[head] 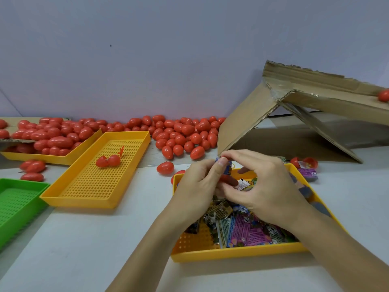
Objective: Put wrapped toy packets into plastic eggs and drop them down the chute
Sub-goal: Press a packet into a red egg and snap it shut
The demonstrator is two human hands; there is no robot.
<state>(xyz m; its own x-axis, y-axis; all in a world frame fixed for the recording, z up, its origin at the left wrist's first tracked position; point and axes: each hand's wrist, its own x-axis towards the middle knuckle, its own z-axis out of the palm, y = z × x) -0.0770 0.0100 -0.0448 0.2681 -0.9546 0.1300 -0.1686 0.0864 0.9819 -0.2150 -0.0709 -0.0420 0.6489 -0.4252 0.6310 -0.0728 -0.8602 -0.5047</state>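
Observation:
Both hands meet above the yellow tray (pixel 235 252) that holds several wrapped toy packets (pixel 248 230). My left hand (pixel 197 186) pinches a blue wrapped packet (pixel 227 167) against a red plastic egg (pixel 228 179), which is mostly hidden between the fingers. My right hand (pixel 263 186) curls round the same egg and packet from the right. The cardboard chute (pixel 328 98) rises at the right, and one red egg (pixel 383 95) lies on its slope at the frame's edge.
Several red eggs (pixel 181 135) are heaped along the wall and in a far-left tray (pixel 12 155). A yellow perforated tray (pixel 101 175) holds an opened egg (pixel 108 161). A green tray (pixel 14 205) sits front left. An open egg (pixel 305 162) and a purple packet (pixel 308 173) lie behind the packet tray.

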